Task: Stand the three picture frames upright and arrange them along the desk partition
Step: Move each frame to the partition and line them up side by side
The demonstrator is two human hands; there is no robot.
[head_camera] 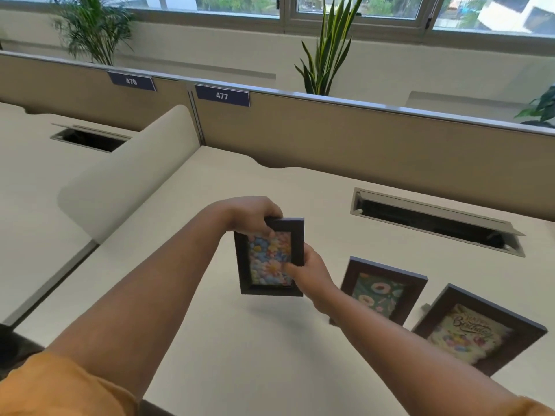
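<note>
We hold the flower frame (269,257) clear of the desk (228,340), in front of the partition (345,139) and well short of it. Our left hand (250,216) grips the frame's top left corner, fingers curled around the upper edge. Our right hand (310,273) pinches the frame's right edge, thumb on the front and the other fingers hidden behind it. Both hands are closed on this one frame.

The doughnut frame (383,291) and the birthday frame (477,328) lie face up on the desk, farther from the partition than the cable hatch (435,219) and just beside each other.

The step in hand is, in our judgement, to set this first frame upright.

1. We cannot see the back stand from here. We check with the hidden right fingers that it is folded out before lowering.
2. We carry the frame toward the partition, to the left of the cable hatch, leaving room for two more frames.
3. We set the bottom edge down first, then lean the frame back onto its stand.
4. We release one hand at a time and watch for tipping.
</note>
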